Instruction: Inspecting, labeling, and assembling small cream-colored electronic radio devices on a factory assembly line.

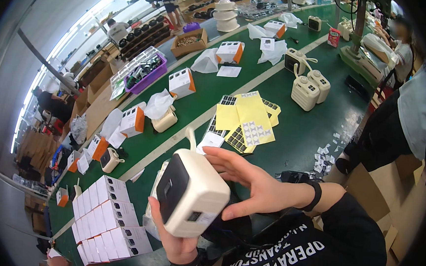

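Note:
A cream boxy device (201, 194) with rounded edges, a dark front panel and a loop strap on top is held up, tilted, in front of me. My left hand (179, 245) grips it from below, the thumb along the dark panel's side. Fingers apart, my right hand (261, 186) is beside the device's right face; its fingertips are close to the upper edge and the thumb near the lower corner. Whether they touch is unclear. A small label with a dark rectangle shows low on the device. Beyond it lie yellow sticker sheets (229, 118) and dark-patterned sticker sheets.
White cartons (110, 220) stand in rows at the lower left of the green table (182, 155). Orange-and-white boxes (182, 83) line the far side. Similar cream devices (304, 92) stand at the right, near paper scraps (323, 160). A purple crate (148, 74) and co-workers are farther off.

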A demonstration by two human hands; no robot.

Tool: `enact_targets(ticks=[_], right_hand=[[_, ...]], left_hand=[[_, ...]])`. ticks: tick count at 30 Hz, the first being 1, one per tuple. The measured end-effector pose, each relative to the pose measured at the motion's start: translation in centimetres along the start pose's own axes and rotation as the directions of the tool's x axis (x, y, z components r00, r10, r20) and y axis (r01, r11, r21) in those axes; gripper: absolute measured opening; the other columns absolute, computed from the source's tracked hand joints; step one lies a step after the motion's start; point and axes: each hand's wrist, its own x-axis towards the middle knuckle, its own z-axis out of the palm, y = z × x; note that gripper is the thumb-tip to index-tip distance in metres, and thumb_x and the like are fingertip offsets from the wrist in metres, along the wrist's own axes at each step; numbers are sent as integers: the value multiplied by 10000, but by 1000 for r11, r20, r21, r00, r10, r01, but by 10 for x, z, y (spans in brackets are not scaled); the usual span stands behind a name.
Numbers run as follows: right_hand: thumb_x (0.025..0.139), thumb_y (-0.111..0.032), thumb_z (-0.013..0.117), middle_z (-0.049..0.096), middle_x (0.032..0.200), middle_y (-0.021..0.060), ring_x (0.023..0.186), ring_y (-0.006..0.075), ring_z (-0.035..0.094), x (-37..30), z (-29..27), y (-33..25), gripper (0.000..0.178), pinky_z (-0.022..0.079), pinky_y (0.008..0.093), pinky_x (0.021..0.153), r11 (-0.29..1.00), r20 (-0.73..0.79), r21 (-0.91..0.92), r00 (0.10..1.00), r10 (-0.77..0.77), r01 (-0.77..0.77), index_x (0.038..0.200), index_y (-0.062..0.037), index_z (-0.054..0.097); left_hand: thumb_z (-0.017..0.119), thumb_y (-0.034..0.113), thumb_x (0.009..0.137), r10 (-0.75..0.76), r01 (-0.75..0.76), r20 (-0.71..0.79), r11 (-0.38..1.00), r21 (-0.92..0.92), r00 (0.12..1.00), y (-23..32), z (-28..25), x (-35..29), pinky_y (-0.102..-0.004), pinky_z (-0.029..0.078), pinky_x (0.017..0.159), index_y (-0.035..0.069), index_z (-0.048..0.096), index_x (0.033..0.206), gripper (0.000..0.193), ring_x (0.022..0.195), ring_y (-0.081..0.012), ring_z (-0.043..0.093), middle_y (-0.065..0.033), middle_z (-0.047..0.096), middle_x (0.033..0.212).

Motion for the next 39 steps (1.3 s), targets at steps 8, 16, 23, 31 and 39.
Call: enact_targets(ticks=[8, 16, 23, 31, 39], right_hand=[[705, -114, 753, 229, 1418, 136, 1307, 217, 261, 5, 16, -4, 972, 220, 344, 1067, 984, -59, 110, 987, 149, -142, 1402, -32, 81], [688, -111, 762, 256, 1393, 147, 1296, 212, 268, 12, 32, -1, 978, 198, 333, 1067, 993, -113, 107, 992, 56, -44, 1396, -14, 94], [612, -111, 769, 326, 1311, 155, 1197, 244, 347, 15, 53, -11, 999, 258, 347, 1023, 901, -267, -419, 934, -237, 109, 1373, 22, 136], [640, -212, 771, 322, 1327, 206, 1178, 336, 350, 15, 63, -7, 931, 279, 433, 993, 635, -47, -727, 904, -424, 260, 1338, 64, 220], [696, -217, 754, 395, 1296, 162, 1198, 246, 384, 13, 66, -3, 856, 302, 347, 1007, 889, -258, -453, 945, -203, 68, 1339, 41, 251]], left_hand=[[321, 567, 889, -186, 187, -18, 982, 38, 982, 7, 6, 3, -449, 547, 707, 39, 360, 1303, 671, 927, -403, 587, -202, 525, 1171], [302, 559, 897, -124, 128, -47, 989, 80, 991, 11, 2, 0, -468, 534, 756, 43, 342, 1315, 665, 978, -388, 571, -186, 500, 1210], [256, 457, 950, 163, -135, 34, 667, 733, 986, 20, -28, 4, -398, 404, 945, 54, 257, 1370, 582, 1145, -270, 473, -124, 460, 1269], [401, 630, 832, 72, -222, 222, 580, 784, 972, 19, -31, -7, -416, 311, 1023, 30, 207, 1372, 831, 1209, -284, 412, -144, 346, 1359], [486, 619, 789, 166, -301, 263, 699, 648, 950, 20, -37, -11, -442, 393, 967, 63, 205, 1374, 855, 1191, -295, 422, -160, 353, 1340]])
